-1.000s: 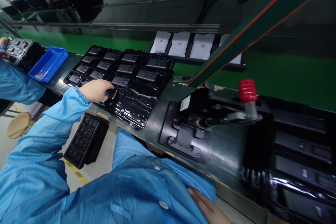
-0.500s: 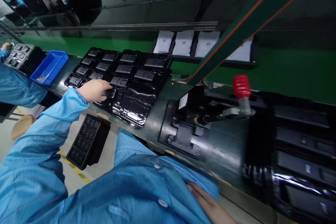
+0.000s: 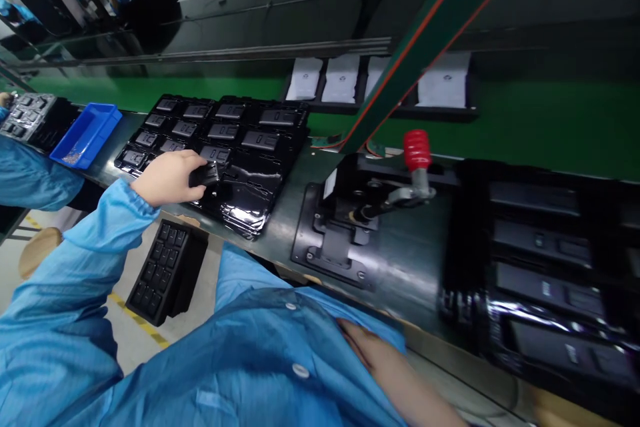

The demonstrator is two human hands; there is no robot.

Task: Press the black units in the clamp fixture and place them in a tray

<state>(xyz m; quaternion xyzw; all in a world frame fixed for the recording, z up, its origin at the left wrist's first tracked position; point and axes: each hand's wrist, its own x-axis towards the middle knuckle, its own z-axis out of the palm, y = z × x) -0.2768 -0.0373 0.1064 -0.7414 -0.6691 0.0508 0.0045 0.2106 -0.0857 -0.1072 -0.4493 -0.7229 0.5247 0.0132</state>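
My left hand (image 3: 167, 179) pinches a small black plastic housing (image 3: 210, 175) between thumb and fingers, just above the glossy black tray (image 3: 253, 190). Similar black housings (image 3: 223, 131) lie in rows in that tray's pockets, and its near right part shows bare shiny plastic. Down by my lap, against the blue coat, is my right hand (image 3: 363, 341); its fingers are partly hidden and what they do cannot be made out. Right of the tray, a clamp fixture with a red handle (image 3: 417, 150) stands on a dark base plate (image 3: 335, 247).
At right, another black tray holds larger dark housings (image 3: 543, 243). White packets (image 3: 341, 78) lie in a holder on the green belt (image 3: 525, 123). A blue bin (image 3: 90, 137) and a co-worker's sleeve (image 3: 35, 173) are at left. A slanted green post (image 3: 400, 73) crosses the view. Stacked black trays (image 3: 163, 267) stand below the bench edge.
My left hand has lifted the small housing out of its tray pocket and tilted it. The view has shifted slightly, so the bench appears further left. My right hand stays by my lap.
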